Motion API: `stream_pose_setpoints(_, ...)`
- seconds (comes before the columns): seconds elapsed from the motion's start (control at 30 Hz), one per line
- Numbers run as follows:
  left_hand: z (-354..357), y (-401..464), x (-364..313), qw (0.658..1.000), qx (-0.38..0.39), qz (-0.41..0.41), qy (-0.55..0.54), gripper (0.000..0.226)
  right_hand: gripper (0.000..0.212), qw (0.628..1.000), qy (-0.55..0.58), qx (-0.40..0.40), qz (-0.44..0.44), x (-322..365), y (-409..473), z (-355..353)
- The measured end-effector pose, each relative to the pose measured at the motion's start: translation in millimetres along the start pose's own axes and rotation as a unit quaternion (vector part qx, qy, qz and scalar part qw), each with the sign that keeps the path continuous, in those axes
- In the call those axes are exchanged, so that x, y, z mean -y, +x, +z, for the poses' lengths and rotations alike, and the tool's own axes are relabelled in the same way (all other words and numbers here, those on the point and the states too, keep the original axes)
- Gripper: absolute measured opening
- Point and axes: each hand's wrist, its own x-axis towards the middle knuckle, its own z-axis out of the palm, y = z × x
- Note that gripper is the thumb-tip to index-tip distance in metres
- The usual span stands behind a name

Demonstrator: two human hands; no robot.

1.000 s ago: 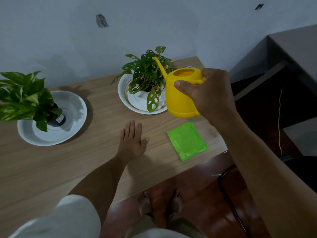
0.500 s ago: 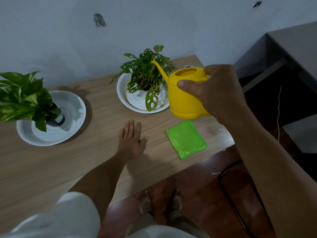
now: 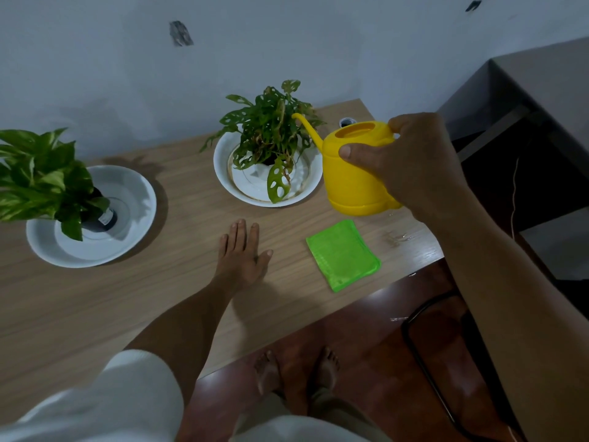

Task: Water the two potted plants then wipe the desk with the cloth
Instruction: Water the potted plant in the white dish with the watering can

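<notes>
Rear wall (image 3: 287, 43) is pale grey-white plaster, with one dark scuffed patch (image 3: 180, 33) upper left of centre and a smaller dark mark (image 3: 473, 5) near the top right corner. A light wood-grain desk (image 3: 79, 307) stands against this wall; to its right is a grey cabinet (image 3: 541, 78) with a dark open recess below its top. Floor (image 3: 366, 330) is glossy reddish-brown with soft reflections, and a black curved metal tube frame (image 3: 424, 352) stands on it; lighting is dim and even.
</notes>
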Motion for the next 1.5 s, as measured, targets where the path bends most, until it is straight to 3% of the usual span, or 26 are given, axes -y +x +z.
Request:
stream_pose_setpoints(0.5, 0, 0, 0, 1.0, -0.005, 0.001, 0.001, 0.079, 0.098, 0.999, 0.0, 0.037, -0.007, 10, 0, 2)
stream_pose_setpoints(0.73, 1, -1, 0, 1.0, -0.011, 0.003, -0.006, 0.08, 0.089, 1.0, -0.005, 0.016, 0.003, 8, 8, 0)
stream_pose_setpoints(1.0, 1, -1, 1, 1.0, -0.011, 0.001, -0.008, 0.079, 0.094, 1.0, 0.011, 0.001, -0.003, 14, 12, 0)
stream_pose_setpoints(1.5, 1, 0, 0, 1.0, -0.006, 0.001, -0.004, 0.079, 0.091, 0.999, -0.018, 0.041, -0.024, 24, 6, 2)
